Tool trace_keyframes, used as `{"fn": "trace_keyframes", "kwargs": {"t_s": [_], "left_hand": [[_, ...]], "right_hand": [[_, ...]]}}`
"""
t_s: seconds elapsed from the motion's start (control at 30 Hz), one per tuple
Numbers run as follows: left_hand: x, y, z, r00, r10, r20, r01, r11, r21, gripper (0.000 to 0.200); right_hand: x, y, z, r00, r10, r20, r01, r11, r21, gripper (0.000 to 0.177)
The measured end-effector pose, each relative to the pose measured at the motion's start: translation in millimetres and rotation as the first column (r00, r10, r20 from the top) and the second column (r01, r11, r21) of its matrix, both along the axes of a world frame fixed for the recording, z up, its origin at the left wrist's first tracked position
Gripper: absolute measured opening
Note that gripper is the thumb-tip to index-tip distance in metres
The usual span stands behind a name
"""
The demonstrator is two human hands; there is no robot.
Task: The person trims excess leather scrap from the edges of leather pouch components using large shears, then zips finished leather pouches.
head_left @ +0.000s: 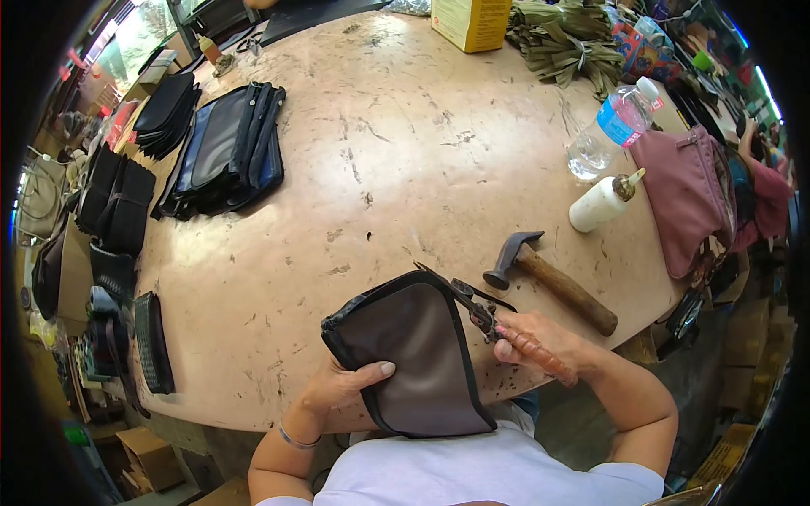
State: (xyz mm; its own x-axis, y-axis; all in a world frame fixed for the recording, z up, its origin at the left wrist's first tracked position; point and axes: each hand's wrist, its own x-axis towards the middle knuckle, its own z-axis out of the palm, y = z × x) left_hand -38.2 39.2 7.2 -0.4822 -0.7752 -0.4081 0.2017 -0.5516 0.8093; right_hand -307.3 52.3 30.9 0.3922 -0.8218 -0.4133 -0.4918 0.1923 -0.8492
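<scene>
My left hand (337,388) grips a flat grey-brown panel with black edging (413,354), its thumb lying on the panel's face. The panel is tilted up at the table's near edge, its lower end close to my shirt. My right hand (548,333) is closed round a pair of scissors (481,316) with brown-wrapped handles. Their blades reach to the panel's upper right corner and overlap its black edging. Just beyond the right hand lies a claw hammer (561,287) with a wooden handle.
On the right stand a white glue bottle (597,205), a water bottle (612,126) and a pink bag (688,194). Stacked dark pouches (224,148) lie at the left, with a small black textured piece (152,341) nearer. A yellow box (471,24) sits at the far edge.
</scene>
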Motion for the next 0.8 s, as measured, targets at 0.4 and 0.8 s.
{"fn": "trace_keyframes", "kwargs": {"t_s": [0.4, 0.8], "left_hand": [[1, -1, 5, 0.998, -0.062, 0.0, 0.062, 0.998, 0.019, 0.055], [7, -3, -2, 0.997, -0.081, 0.006, 0.08, 0.996, 0.028, 0.056]], "right_hand": [[-12, -12, 20, 0.977, 0.159, -0.144, -0.157, 0.987, 0.024, 0.044], [-19, -19, 26, 0.972, 0.192, -0.138, -0.189, 0.981, 0.036, 0.044]]}}
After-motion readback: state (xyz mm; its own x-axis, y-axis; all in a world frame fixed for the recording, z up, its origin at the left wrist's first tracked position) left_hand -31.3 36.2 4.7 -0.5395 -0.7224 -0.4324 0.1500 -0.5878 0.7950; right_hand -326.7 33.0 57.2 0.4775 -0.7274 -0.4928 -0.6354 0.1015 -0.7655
